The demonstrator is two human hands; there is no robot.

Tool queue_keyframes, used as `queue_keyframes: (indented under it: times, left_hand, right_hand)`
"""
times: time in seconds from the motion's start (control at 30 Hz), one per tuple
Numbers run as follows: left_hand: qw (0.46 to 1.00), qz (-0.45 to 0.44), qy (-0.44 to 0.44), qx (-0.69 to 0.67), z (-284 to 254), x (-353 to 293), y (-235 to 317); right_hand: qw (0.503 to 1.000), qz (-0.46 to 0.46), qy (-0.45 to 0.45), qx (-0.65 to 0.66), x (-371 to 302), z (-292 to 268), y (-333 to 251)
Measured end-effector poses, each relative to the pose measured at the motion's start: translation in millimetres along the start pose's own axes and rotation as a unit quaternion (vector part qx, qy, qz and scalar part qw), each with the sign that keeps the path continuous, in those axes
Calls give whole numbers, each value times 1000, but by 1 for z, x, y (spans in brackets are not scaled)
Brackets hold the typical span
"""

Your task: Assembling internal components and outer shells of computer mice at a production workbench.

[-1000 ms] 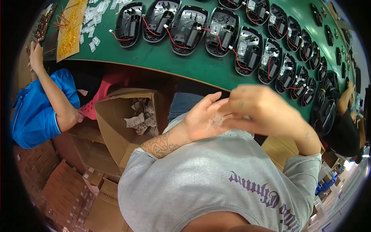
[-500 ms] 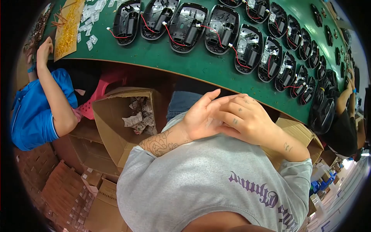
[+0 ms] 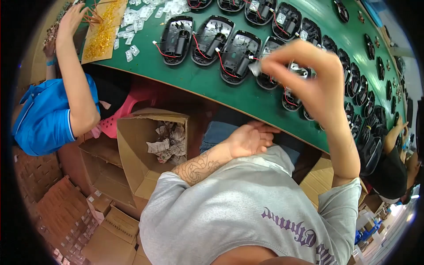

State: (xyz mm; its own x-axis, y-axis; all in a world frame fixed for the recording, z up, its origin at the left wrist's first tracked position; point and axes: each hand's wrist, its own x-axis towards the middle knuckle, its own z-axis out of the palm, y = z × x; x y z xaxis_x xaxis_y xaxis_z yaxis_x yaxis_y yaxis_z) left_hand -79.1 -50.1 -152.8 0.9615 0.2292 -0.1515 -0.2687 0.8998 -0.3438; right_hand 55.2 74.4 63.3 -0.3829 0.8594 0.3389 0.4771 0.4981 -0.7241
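Note:
My right hand (image 3: 311,73) is raised over the table's near edge, blurred by motion. Thumb and fingertips pinch a small clear plastic piece (image 3: 255,69), close to the black oval housings. Below the edge, my left hand (image 3: 251,140) rests palm up at my lap, its fingers loosely bent and apart, with nothing visible in it. Nearest the pinched piece is a black housing (image 3: 240,55) with a dark cylinder inside and a red wire ending in a white plug. My right hand partly hides several housings behind it.
Rows of similar housings (image 3: 176,40) cover the green table (image 3: 145,66). Clear plastic pieces (image 3: 140,15) lie loose beside a cardboard sheet (image 3: 102,46) of yellow bits. A co-worker's arm (image 3: 73,66) reaches in at left. An open carton (image 3: 137,154) with crumpled paper stands below.
My hands, together before, are now apart. The right has risen over the housings with a clear plastic piece; the left has sunk slightly, palm up. The view has shifted.

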Motion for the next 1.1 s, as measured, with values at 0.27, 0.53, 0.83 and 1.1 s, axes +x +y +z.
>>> queue_keyframes:
  times: [0.27, 0.53, 0.83, 1.1]
  left_hand:
    - [995, 59, 64, 53, -6, 2, 21]
    - [997, 59, 30, 26, -6, 1, 26]
    - [997, 56, 42, 35, -7, 1, 25]
    - [996, 62, 65, -28, 26, -20, 10]
  right_hand:
    - [988, -9, -34, -153, 40, 34, 49]
    - [983, -29, -61, -173, 38, 42, 47]
    - [980, -81, -80, -166, 28, 40, 45]
    - [982, -30, -165, -87, -15, 7, -1]
